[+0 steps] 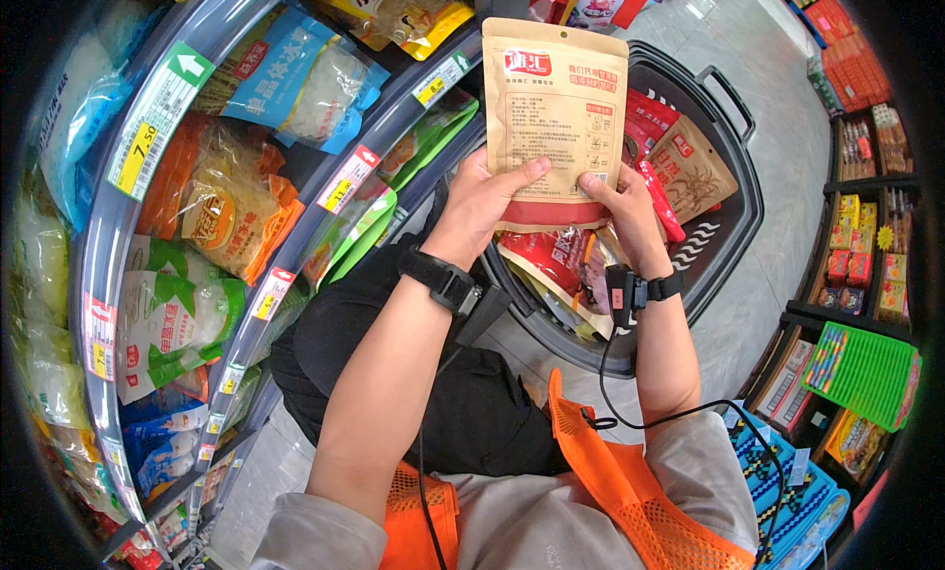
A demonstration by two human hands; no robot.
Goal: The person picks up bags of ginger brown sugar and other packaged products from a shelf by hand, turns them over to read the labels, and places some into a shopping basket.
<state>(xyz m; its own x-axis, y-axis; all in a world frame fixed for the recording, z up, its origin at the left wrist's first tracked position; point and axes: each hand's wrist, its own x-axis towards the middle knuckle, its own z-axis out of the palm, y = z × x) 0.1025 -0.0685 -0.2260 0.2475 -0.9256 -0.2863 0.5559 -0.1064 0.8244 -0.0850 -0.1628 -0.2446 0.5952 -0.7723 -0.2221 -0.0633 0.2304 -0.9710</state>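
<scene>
Both hands hold up one brown kraft-paper pouch [555, 75] with a red bottom band, its printed text panel facing me. My left hand [491, 193] grips the lower left edge, thumb lying across the front. On the lower right, my right hand [624, 204] pinches it the same way. Beneath the pouch stands a dark grey plastic shopping basket [738, 230] on the floor. Inside lie a second brown pouch [694, 171] with a plant drawing, red packets [653, 119] and a red-and-cream bag [550, 256]. The held pouch hides part of the basket.
Shelves on the left carry bagged sugar, including a blue bag [295, 75], an orange bag [236, 208] and a green-and-white bag [173, 311], behind price-tag rails [277, 263]. Across the grey tiled floor [801, 75], more shelves hold small boxes and a green rack [860, 374]. Cables [694, 413] hang from the wrist devices.
</scene>
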